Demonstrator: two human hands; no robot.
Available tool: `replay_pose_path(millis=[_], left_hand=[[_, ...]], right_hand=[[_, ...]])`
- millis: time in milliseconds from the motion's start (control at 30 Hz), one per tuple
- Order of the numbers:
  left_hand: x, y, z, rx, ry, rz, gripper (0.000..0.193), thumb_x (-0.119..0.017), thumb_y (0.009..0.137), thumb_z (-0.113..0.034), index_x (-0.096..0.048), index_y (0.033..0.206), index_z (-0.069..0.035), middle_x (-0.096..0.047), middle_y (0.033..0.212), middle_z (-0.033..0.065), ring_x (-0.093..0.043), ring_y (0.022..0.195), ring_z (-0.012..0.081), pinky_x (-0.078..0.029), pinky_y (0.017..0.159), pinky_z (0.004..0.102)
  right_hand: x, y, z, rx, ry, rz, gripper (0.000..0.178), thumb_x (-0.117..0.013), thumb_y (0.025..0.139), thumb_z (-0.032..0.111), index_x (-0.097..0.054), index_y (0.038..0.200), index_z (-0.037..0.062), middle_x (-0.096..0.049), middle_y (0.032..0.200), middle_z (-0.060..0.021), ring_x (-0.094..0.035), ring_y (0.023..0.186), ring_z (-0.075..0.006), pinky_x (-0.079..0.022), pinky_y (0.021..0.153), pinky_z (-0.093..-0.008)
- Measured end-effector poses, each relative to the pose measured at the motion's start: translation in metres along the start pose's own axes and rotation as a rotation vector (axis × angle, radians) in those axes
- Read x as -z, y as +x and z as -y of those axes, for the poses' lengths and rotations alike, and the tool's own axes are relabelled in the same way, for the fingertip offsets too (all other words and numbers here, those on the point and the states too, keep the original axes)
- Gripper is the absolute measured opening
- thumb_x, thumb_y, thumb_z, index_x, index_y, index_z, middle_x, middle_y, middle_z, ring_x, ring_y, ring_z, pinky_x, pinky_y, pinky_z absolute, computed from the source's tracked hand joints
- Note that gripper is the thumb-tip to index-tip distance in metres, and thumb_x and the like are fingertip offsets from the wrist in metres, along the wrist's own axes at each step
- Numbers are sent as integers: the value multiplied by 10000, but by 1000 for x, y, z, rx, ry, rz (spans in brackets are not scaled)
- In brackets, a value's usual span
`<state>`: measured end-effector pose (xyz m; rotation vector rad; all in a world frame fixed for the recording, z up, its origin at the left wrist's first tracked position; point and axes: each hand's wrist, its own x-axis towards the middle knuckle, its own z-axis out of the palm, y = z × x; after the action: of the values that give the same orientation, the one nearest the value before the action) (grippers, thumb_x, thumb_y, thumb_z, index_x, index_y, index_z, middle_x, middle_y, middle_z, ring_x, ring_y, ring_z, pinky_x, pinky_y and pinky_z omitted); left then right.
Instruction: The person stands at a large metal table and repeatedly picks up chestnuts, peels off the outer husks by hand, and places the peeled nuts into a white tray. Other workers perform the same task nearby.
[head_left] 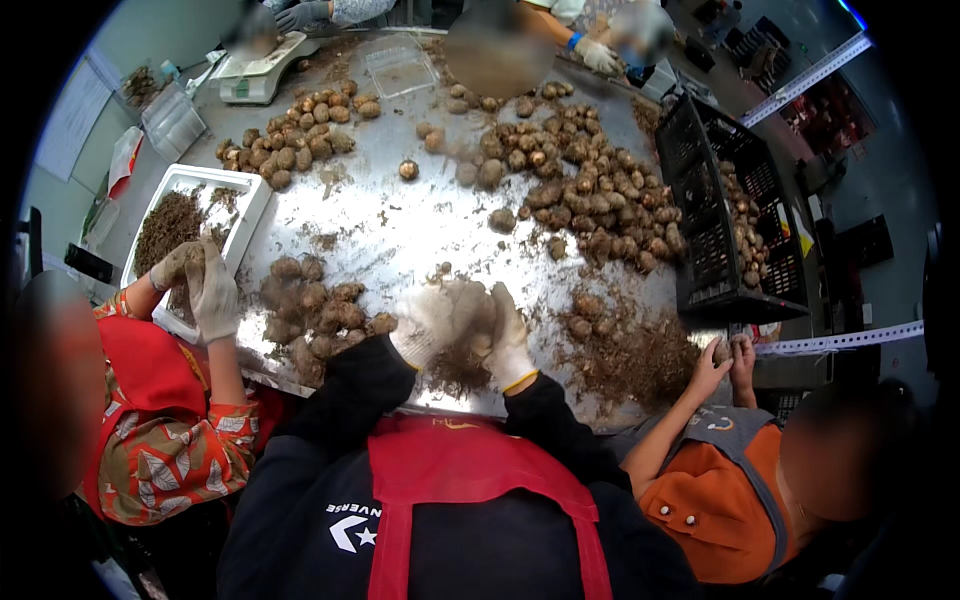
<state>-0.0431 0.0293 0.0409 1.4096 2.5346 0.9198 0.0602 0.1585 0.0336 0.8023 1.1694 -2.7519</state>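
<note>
Both my hands, in white knitted gloves stained brown, come together above the near edge of the metal table. My left hand (426, 318) and my right hand (510, 338) close around a brown taro corm (483, 342), mostly covered by the fingers and blurred. Below them lies a patch of brown root fibres and peelings (458, 372). Left of my left hand is a loose pile of taro corms (318, 305). To the right of my right hand, several corms (590, 315) rest beside a heap of shaggy fibres (632, 358).
A large taro pile (600, 190) spreads toward a black crate (700, 220) on the right. Another pile (300, 140) lies far left, near a scale (250, 82). A white foam tray (258, 192) holds scraps. Co-workers flank me; others' gloved hands (600, 57) show across the metal table (370, 225).
</note>
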Motion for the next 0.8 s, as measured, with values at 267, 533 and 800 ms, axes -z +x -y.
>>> replay_pose_path(millis=[267, 533, 800], left_hand=[[-1, -13, 9, 390, -547, -38, 338, -501, 964, -321, -563, 1146, -42, -663, 866, 105, -637, 705, 194, -524, 626, 302], [-42, -6, 18, 320, 253, 490, 368, -476, 963, -285, -530, 1199, -6, -664, 888, 182, -681, 760, 239, -523, 564, 348], [-26, 12, -27, 1216, -1467, -146, 296, -503, 964, -383, -543, 822, -126, -474, 564, 1, -343, 398, 115, -271, 338, 267]], right_hand=[[8, 0, -1, -218, 378, -87, 472, -484, 939, 538, -615, 1007, 89, -618, 710, -22, -423, 394, -85, -250, 324, -206], [-9, 3, -13, -218, 315, -304, 479, -488, 937, 545, -595, 1014, 85, -595, 750, -13, -436, 377, -108, -270, 293, -231], [50, 33, -39, 727, -1143, -449, 340, -519, 975, 319, -614, 1129, 32, -639, 861, -68, -599, 691, -150, -475, 561, -282]])
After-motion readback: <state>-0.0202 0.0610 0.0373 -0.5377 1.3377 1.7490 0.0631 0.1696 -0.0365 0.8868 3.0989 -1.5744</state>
